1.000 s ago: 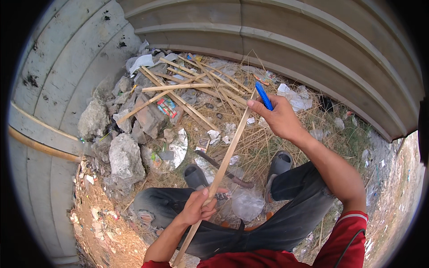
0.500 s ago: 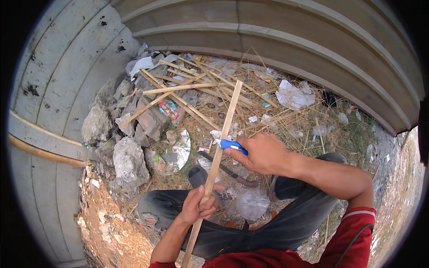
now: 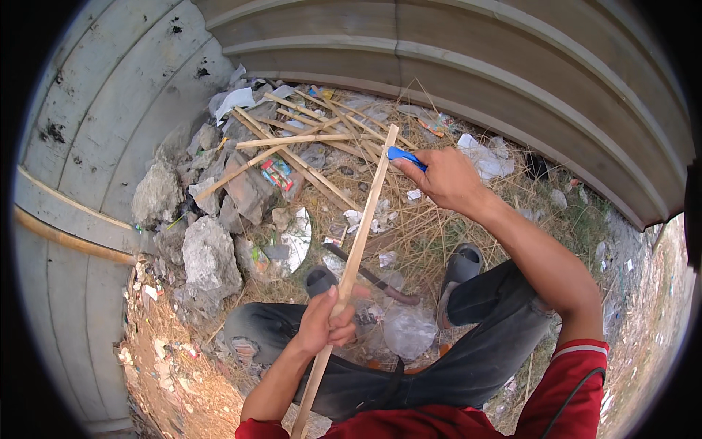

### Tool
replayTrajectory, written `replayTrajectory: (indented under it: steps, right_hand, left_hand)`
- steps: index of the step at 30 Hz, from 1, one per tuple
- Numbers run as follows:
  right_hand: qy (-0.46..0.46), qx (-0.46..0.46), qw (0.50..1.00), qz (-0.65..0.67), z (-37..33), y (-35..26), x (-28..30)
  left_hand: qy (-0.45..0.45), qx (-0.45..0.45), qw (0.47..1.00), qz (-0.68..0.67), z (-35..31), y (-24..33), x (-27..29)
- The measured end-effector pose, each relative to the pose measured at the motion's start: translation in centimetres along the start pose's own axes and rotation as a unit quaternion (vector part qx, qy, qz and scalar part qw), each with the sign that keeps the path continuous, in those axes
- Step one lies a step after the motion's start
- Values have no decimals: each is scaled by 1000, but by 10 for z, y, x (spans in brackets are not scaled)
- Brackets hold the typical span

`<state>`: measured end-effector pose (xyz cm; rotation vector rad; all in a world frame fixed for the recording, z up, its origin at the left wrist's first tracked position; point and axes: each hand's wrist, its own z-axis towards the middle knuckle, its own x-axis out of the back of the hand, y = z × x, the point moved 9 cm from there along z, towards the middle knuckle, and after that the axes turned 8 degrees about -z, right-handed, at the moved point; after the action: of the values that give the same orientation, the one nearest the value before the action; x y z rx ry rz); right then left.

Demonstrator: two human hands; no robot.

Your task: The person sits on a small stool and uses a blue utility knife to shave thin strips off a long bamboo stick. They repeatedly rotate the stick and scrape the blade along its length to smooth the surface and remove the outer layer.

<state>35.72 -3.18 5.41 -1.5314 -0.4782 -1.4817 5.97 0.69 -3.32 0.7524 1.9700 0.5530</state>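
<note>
Head view: the left hand is clamped round a long pale wooden stick, gripping it low down, just above the person's lap. The stick runs up and to the right, its top end reaching the right hand. That right hand is closed on a blue-handled tool, the blue end poking out right beside the stick's tip; whether the two touch, I cannot tell. The person sits on the ground, in dark trousers and grey slippers. Beyond the stick, a heap of similar wooden strips lies on dry straw in the corner where two corrugated walls meet. Grey rocks sit to the left of the heap, with scraps of paper and plastic scattered about.
</note>
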Motion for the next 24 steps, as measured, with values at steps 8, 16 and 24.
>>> replayTrajectory:
  steps: [8, 16, 24]
  right_hand:
    - [109, -159, 979, 72, 18, 98, 49]
    - [-44, -168, 919, 353, -13, 23, -16]
    - [-123, -76, 928, 343, -34, -29, -51]
  left_hand:
    - [-10, -13, 999, 28, -27, -10, 13]
    - [-36, -1, 999, 16, -12, -11, 1]
    - [-17, -7, 999, 34, -2, -5, -2]
